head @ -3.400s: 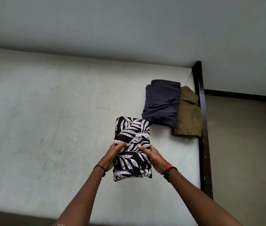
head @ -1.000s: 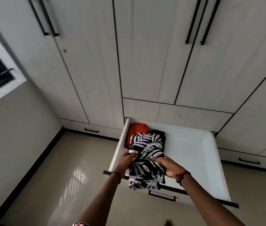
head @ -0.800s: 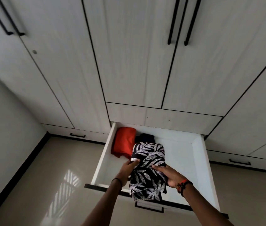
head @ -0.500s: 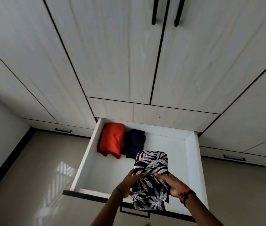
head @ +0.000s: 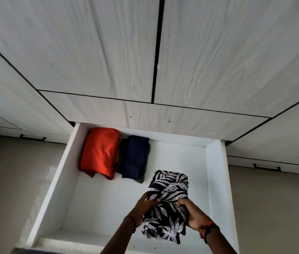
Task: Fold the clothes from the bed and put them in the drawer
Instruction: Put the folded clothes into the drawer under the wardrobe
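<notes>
While the folded leaf-print garment [head: 168, 204] hangs over the right half of the open drawer [head: 216, 180], long axis running away from me, my left hand [head: 145, 206] and right hand [head: 192, 213] pinch its side edges at mid-length, equally near. Bare floor lies below, right of the navy bundle [head: 135, 156] and orange bundle [head: 100, 153]; likely a straight lowering.

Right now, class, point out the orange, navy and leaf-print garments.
orange garment [head: 100, 153]: head view, middle of top face.
navy garment [head: 135, 156]: head view, middle of top face.
leaf-print garment [head: 170, 182]: head view, far half.
</notes>
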Tool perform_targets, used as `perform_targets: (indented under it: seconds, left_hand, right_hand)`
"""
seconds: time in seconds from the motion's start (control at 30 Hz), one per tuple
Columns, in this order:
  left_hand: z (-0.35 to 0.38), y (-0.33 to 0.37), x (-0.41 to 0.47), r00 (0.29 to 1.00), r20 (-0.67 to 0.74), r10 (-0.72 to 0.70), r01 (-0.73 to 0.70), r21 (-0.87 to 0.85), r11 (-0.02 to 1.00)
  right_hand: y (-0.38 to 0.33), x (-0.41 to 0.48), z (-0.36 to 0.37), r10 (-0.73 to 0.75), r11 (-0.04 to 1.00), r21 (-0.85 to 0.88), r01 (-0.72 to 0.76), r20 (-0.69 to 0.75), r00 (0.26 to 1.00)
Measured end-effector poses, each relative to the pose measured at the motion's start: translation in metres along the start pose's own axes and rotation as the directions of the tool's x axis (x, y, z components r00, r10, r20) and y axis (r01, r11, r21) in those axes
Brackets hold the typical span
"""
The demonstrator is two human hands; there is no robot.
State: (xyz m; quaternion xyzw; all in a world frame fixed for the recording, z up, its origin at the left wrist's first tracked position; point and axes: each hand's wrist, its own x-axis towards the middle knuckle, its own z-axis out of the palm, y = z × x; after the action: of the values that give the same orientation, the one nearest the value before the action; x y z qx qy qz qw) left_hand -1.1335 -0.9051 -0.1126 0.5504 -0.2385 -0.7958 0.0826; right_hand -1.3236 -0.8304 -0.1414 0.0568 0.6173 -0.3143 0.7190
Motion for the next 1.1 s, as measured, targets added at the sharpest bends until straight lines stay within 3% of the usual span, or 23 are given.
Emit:
perform_targets:
  seconds: [0.17, 0.47, 0.67, 0.9, 1.1]
  left_hand:
    - [0.002, 0.016, 0.070, 0.996, -0.058, 0.072, -0.067, 0.097, 0.993]
    - [-0.010, 0.043, 0.196, 0.927, -0.182, 0.328, -0.312, 0.109, 0.944]
    - [-0.015, 0.025, 0.235, 0.923, -0.248, 0.293, -0.236, 0.235, 0.943]
    - [-0.009, 0.035, 0.239, 0.909, -0.274, 0.313, -0.175, 0.429, 0.886]
    - [-0.001, 0.036, 0.205, 0.894, -0.305, 0.327, -0.144, 0.496, 0.856]
  right_hand:
    - [-0.046, 0.046, 0.001, -0.025, 0.999, -0.029, 0.024, -0.045, 0.999]
    - [-0.107, 0.157, -0.004, -0.300, 0.953, -0.081, 0.293, -0.095, 0.949]
    - [-0.104, 0.193, -0.015, -0.324, 0.936, -0.205, 0.284, -0.198, 0.925]
    - [-0.092, 0.206, -0.015, -0.355, 0.930, -0.206, 0.306, -0.281, 0.891]
    - [-0.082, 0.190, -0.009, -0.310, 0.913, -0.384, 0.137, -0.436, 0.845]
